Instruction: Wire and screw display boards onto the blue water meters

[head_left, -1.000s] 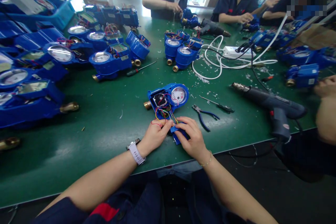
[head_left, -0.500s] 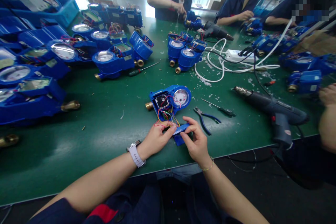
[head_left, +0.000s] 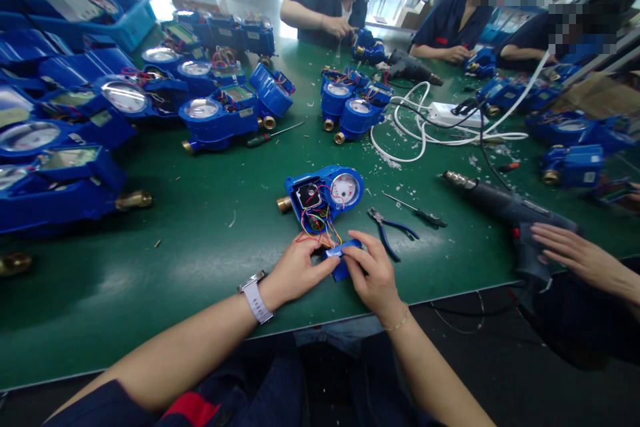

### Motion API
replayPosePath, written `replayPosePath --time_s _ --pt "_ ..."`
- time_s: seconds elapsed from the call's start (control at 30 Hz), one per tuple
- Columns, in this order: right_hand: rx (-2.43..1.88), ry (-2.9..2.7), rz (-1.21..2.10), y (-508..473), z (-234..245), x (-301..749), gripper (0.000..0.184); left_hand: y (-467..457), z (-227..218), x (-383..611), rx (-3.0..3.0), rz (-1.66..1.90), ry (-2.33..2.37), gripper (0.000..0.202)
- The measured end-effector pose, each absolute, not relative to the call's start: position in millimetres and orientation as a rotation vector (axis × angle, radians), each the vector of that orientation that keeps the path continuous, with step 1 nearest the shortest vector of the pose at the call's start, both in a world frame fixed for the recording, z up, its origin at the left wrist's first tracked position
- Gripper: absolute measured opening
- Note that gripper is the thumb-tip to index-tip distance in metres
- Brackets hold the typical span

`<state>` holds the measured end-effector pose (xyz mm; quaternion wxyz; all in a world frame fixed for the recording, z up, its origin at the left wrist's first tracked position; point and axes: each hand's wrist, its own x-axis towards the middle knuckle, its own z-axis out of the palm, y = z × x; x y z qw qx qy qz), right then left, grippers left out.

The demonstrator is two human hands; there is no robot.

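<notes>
An opened blue water meter (head_left: pixel 324 195) with a white dial and a brass fitting lies on the green table (head_left: pixel 210 240). Coloured wires (head_left: pixel 319 227) run from its open compartment toward me. My left hand (head_left: pixel 300 270), with a white watch on the wrist, pinches the wires and the near end of a small blue cover piece (head_left: pixel 344 255). My right hand (head_left: pixel 371 273) grips the same blue piece from the right, fingers closed round it. Both hands sit just in front of the meter.
Blue-handled pliers (head_left: pixel 390 230) and a thin screwdriver (head_left: pixel 415 210) lie right of the meter. A co-worker's hand (head_left: pixel 575 253) rests by a dark heat gun (head_left: pixel 500 203). Several blue meters (head_left: pixel 215 113) crowd the left and back. White cable (head_left: pixel 425 127), power strip, other workers beyond.
My hands have shifted slightly on the blue piece, holding it closer together. A co-worker's hand at the right has come forward to the heat gun's handle.
</notes>
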<state>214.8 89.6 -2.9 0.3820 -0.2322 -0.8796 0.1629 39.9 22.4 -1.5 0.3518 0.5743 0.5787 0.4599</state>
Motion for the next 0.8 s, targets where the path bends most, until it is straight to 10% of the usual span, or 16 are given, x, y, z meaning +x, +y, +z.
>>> replayPosePath --time_s 0.8 --pt "-0.539 -2.185 0.606 92.3 -6.7 214.1 0.020 20.5 -5.4 39.8 1.523 1.207 1.576 0.019"
